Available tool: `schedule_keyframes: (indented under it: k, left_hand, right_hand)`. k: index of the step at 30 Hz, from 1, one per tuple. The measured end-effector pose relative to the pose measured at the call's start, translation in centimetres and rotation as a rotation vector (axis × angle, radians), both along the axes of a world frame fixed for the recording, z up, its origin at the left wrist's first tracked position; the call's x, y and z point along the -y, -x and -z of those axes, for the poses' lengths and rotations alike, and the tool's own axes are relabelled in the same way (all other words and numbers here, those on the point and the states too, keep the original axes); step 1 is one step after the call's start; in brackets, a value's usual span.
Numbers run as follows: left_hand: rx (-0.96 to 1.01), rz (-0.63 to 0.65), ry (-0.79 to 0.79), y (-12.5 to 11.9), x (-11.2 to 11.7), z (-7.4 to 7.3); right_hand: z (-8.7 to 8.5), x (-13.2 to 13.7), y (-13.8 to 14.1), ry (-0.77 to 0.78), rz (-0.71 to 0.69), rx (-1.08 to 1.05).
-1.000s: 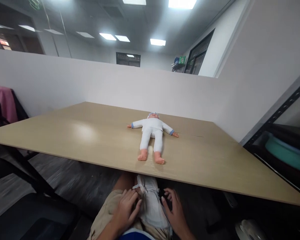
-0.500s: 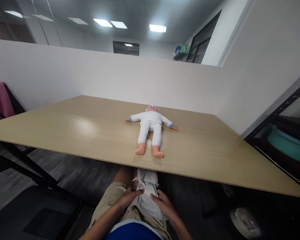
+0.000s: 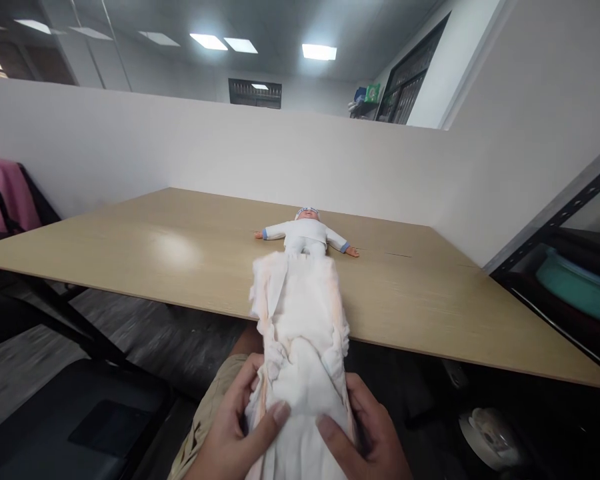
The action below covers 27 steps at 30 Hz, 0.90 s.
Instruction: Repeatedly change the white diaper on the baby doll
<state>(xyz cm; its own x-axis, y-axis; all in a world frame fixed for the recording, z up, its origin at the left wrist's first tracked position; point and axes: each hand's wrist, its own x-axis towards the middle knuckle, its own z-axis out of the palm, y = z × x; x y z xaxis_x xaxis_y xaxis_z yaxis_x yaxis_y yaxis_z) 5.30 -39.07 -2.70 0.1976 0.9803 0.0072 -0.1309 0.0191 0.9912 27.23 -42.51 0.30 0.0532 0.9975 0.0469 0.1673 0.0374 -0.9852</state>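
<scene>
An unfolded white diaper (image 3: 307,300) with ruffled edges stretches from above my lap up over the front edge of the table (image 3: 200,280). My left hand (image 3: 247,427) grips its left side, thumb on top and fingers beneath. On the other side my right hand (image 3: 367,430) holds it the same way. Beyond the diaper a baby doll (image 3: 305,232) lies on its back on the table, arms spread, in a white outfit with blue cuffs. From my viewpoint the diaper covers the doll's lower legs and feet.
A black chair (image 3: 80,420) stands at the lower left, with pink cloth (image 3: 10,193) farther back. To the right, a metal shelf (image 3: 550,233) holds a teal container (image 3: 577,287). A white rounded object (image 3: 490,437) sits below the table. The wall (image 3: 280,157) borders the table's far side.
Both hands have raised the diaper from my lap toward the camera. It now lies open lengthwise and hides the doll's lower legs. The doll has not moved.
</scene>
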Motion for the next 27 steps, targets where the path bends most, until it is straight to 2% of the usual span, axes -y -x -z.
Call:
schedule_keyframes:
  k: [3,8,12,15,18,20,21,24,27]
  left_hand:
    - [0.009,-0.014,-0.013,-0.2,-2.5,1.7]
    - [0.013,-0.078,0.078,-1.1,-5.1,5.4]
    - [0.021,-0.048,0.173,-1.2,-5.5,7.9]
    - [0.054,0.005,0.209,-1.1,-5.2,8.9]
    - [0.076,-0.014,0.222,-1.5,-4.7,9.1]
    - [0.096,-0.039,0.218,-1.8,-4.3,9.2]
    - [0.112,-0.046,0.214,-2.0,-4.1,9.2]
    - [0.16,-0.026,0.21,-2.0,-3.6,9.6]
    - [0.168,-0.021,0.193,-1.6,-3.1,10.1]
  right_hand:
    - [1.0,-2.6,1.0,-0.023,-0.027,-0.04]
    - [6.1,-5.4,1.0,-0.01,-0.072,-0.086]
    - [9.8,-5.2,0.8,0.049,-0.042,-0.06]
    - [11.0,-4.4,0.4,0.022,0.086,0.044]
    - [10.8,-4.3,-0.4,-0.122,0.281,0.261]
    - [9.9,-4.8,-0.8,-0.273,0.375,0.396]
    - [9.2,-5.3,-0.9,-0.349,0.378,0.451]
    - [6.4,-7.5,-0.3,-0.491,0.234,0.567]
    - [4.2,-10.4,1.0,-0.486,0.018,0.661]
